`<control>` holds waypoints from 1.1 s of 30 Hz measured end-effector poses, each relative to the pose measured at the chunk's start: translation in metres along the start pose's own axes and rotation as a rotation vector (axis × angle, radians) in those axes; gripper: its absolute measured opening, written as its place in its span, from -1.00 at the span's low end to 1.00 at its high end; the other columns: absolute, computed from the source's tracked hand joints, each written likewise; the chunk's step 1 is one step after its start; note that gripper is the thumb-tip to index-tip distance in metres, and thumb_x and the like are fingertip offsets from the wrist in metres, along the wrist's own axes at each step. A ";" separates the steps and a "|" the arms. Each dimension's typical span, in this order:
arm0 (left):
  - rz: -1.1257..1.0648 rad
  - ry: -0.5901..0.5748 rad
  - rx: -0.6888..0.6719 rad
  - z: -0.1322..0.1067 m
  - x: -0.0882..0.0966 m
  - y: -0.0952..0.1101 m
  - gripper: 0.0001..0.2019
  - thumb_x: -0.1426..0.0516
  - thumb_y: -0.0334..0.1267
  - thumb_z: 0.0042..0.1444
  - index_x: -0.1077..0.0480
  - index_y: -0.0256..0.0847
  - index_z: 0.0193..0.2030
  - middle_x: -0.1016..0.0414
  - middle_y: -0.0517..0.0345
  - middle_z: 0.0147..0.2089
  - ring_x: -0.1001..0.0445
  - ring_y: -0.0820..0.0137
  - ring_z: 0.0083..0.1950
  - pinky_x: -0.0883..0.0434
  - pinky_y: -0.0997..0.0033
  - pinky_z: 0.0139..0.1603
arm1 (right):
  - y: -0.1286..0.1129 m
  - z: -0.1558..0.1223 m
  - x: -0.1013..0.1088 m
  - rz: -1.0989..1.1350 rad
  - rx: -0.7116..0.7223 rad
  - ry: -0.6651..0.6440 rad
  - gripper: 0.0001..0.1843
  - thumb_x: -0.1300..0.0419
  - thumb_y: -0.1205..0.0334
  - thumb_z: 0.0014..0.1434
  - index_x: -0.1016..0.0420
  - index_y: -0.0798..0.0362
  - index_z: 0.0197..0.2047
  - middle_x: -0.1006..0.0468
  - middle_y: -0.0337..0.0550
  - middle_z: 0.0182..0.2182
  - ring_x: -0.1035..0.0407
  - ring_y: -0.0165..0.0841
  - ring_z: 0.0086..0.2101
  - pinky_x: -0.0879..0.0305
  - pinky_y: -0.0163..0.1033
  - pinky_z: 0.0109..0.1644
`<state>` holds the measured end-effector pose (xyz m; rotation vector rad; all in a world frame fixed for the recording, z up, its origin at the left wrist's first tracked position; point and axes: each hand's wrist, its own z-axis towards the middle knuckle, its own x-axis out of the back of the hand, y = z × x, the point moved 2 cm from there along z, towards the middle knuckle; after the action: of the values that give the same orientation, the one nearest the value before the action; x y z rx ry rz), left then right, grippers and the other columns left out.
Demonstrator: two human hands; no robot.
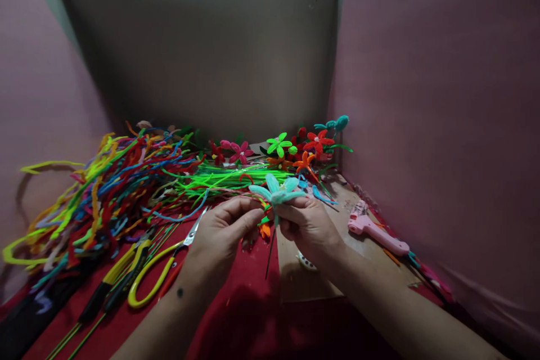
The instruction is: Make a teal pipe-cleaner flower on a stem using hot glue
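The turquoise flower (274, 196) is held up in front of the person, above the red worktop (228, 304) and the near-left part of the cardboard sheet (307, 291). The right hand (312, 228) grips it between thumb and fingers just under the bloom. The left hand (234, 224) stands beside it, thumb and fingertips drawn narrow; whether they pinch any part of the flower cannot be told.

Handling, as judged: very light; petals soft, fuzzy and easily bent or crushed; little risk of slipping. The thin dark stem (270, 253) appears stiffer. Recommended hold: the stem close below the bloom, clear of the petals.

Orientation: bloom uppermost, petals fanned upward and to both sides. The long axis follows the stem, near upright, its free lower tip leaning slightly to the person's left.
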<state>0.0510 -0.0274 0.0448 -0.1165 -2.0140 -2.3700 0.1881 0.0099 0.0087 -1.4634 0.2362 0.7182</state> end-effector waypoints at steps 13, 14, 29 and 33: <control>0.089 0.080 0.003 -0.003 -0.010 -0.001 -0.89 -0.16 -0.32 -0.06 -0.48 -0.25 -0.37 -0.18 0.33 -0.64 -0.03 0.57 -0.59 -0.03 0.55 -0.59 | 0.003 -0.007 -0.004 -0.134 0.140 -0.082 -0.88 -0.33 0.25 -0.09 -0.57 0.14 -0.51 -0.36 -0.29 -0.69 -0.11 -0.58 -0.71 -0.05 -0.44 -0.71; 0.104 0.079 -0.005 -0.004 -0.009 0.000 -0.90 -0.15 -0.32 -0.06 -0.48 -0.26 -0.39 -0.17 0.33 -0.65 -0.04 0.57 -0.58 -0.04 0.55 -0.58 | 0.002 -0.008 -0.005 -0.148 0.149 -0.088 -0.86 -0.33 0.23 -0.09 -0.57 0.15 -0.51 -0.39 -0.28 -0.67 -0.14 -0.57 -0.70 -0.07 -0.44 -0.72; 0.276 0.086 -0.321 -0.013 -0.011 0.011 -0.87 -0.11 -0.36 0.00 -0.37 -0.25 -0.54 -0.32 0.26 -0.52 -0.25 0.51 -0.47 -0.23 0.57 -0.46 | -0.009 -0.024 -0.015 -0.316 0.228 -0.168 -0.68 -0.17 0.12 0.09 -0.52 0.12 -0.59 -0.42 -0.23 -0.71 -0.32 -0.46 -0.64 -0.31 -0.31 -0.50; 0.279 0.084 -0.357 -0.015 -0.012 0.014 -0.91 -0.14 -0.41 -0.03 -0.40 -0.23 -0.52 -0.32 0.27 -0.54 -0.24 0.53 -0.48 -0.23 0.60 -0.47 | -0.009 -0.021 -0.011 -0.312 0.324 -0.109 -0.75 -0.24 0.18 0.01 -0.51 0.07 -0.63 -0.38 -0.27 -0.68 -0.24 -0.48 -0.61 -0.22 -0.34 -0.51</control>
<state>0.0630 -0.0446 0.0552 -0.2795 -1.4140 -2.4719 0.1904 -0.0128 0.0200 -1.1157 0.0349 0.4777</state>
